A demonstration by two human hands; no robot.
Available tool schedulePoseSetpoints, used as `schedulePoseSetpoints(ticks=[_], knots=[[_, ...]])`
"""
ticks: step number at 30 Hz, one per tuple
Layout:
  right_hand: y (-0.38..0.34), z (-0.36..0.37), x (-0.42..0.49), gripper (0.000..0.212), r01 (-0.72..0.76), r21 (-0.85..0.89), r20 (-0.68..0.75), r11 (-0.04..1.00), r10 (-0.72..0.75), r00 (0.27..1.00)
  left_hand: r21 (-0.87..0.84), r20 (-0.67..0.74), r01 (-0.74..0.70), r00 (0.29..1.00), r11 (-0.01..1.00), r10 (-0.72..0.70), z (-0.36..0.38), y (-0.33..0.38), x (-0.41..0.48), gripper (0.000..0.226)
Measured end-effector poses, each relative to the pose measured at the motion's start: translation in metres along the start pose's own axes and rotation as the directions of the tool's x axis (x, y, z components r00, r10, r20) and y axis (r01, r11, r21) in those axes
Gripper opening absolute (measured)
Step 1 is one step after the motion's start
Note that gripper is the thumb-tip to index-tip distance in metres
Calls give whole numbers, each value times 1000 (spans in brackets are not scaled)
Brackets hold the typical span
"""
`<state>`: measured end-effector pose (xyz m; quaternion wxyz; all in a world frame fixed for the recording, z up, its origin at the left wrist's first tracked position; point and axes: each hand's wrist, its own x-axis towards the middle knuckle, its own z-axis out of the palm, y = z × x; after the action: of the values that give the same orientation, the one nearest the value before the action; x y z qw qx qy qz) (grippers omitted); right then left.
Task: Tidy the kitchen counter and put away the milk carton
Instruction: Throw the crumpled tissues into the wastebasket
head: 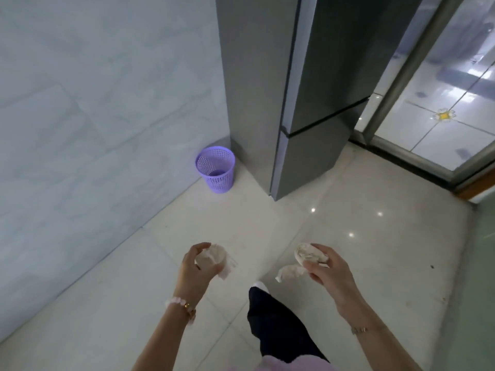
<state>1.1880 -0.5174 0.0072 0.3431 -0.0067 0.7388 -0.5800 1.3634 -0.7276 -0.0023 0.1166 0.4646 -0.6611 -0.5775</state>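
Observation:
My left hand [197,266] grips a crumpled white tissue [218,259] low in the middle of the view. My right hand [325,269] holds another crumpled white tissue wad [305,254], with a loose piece [289,273] hanging below it. Both hands are held out over the pale floor. A purple perforated waste basket [215,170] stands on the floor ahead, in the corner between the wall and the grey fridge [308,103]. The fridge doors are closed. No milk carton or counter is in view.
A pale tiled wall [93,103] runs along the left. A glass sliding door with a metal frame [417,62] is at the right, its threshold beyond the fridge. My dark-trousered leg [270,322] steps forward on the glossy floor.

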Motion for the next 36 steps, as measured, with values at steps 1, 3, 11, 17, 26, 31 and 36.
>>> schedulePoseSetpoints(ticks=[1,3,11,17,26,31,36], knots=[[-16,10,24,35,11,-8,24,1000,-11,1000,-14,-26,9,1000,1000,-9,-1,10,21,56],[-53,32,71,34,42,-37,70,998,-40,997,-32,-69,10,998,999,-12,-7,32,63,56],[-160,116,211,29,120,-75,178,990,-105,978,-98,-156,49,986,994,-64,-39,83,203,48],[-184,174,295,28,50,-105,160,993,-32,987,-96,-129,100,985,990,-112,-62,101,314,57],[-238,270,433,30,4,-26,25,1000,-3,1000,-14,14,80,997,997,-80,-106,155,518,51],[-224,316,518,41,-123,-81,-1,989,123,992,-29,-14,191,981,981,-192,-96,145,603,59],[-180,357,608,16,-298,-24,-31,954,297,954,-93,-37,346,936,933,-351,-68,98,675,52]])
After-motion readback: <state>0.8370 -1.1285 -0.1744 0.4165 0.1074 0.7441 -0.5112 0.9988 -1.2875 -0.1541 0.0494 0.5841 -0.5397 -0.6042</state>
